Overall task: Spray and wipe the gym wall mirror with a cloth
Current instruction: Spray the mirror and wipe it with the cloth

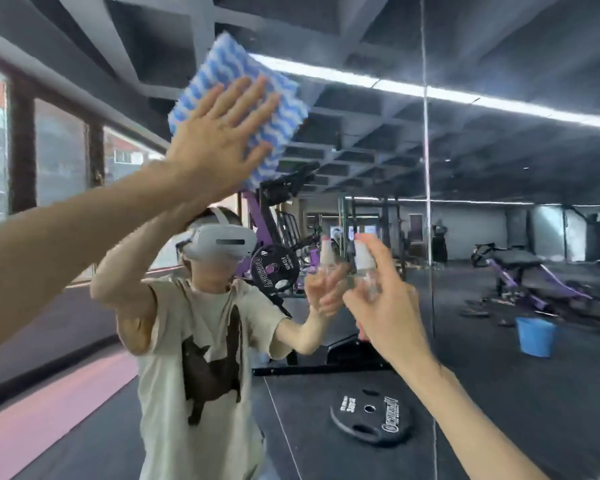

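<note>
The cloth (222,71), striped blue and white, lies flat against the mirror (499,161), high on the glass and to the left of the upright seam (426,150) between its panels. The left grip (219,136) is open and pressed on the cloth from in front, palm to the glass, fingers straight and spread, their tips pointing up and to the right. Its bare forearm comes in from the picture's left edge and slants upward to the wrist, the arm raised above head height.

The right grip (385,306) is lower and nearer the seam, closed round a small clear spray bottle (365,263) with a white cap. The bottle stands upright, close to the glass, and its reflection is just to its left. The fingers curl round the body of the bottle; blur hides whether one lies on the nozzle. The right forearm rises from the lower right corner and slants up to the left.

The glass reflects a blue bucket (536,336) and a black weight plate (369,419) on the dark floor.
</note>
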{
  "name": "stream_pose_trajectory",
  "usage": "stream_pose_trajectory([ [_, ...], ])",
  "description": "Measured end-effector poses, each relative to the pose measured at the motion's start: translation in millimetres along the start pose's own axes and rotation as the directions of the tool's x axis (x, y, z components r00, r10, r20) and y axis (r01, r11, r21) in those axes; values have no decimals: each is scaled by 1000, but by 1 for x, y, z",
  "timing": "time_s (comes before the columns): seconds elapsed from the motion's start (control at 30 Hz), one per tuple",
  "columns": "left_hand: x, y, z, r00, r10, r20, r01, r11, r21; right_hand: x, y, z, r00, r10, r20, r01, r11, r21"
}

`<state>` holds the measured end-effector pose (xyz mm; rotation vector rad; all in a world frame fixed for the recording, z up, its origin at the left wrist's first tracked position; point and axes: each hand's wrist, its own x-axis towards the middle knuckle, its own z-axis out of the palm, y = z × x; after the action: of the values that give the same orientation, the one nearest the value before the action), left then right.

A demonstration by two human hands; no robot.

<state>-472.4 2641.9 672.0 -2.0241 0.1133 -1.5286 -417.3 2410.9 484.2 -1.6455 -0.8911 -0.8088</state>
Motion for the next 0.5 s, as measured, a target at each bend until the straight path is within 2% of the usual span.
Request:
stream_pose_trajectory([
  [0.07, -34, -8, -13, 999, -41, 23, 41, 999, -6, -31, 5, 25, 997, 4, 76, -2, 1000, -22],
  [0.17, -76, -13, -24, 996, -21, 92, 17, 999, 40, -62, 6, 49, 998, 42, 47, -43, 999, 24],
  [0.33, -150, 7, -18, 967, 204, 153, -208, 978, 14, -90, -4, 67, 987, 162, -21, -160, 985, 69],
  [0.43, -179, 24, -5, 979, 144, 148, -149, 988, 28, -94, -7, 67, 970, 241, -35, -234, 962, 140],
  [0.5, -183, 33, 1, 990, 88, 113, -97, 993, 71, -97, -6, 65, 967, 253, -36, -246, 961, 126],
])
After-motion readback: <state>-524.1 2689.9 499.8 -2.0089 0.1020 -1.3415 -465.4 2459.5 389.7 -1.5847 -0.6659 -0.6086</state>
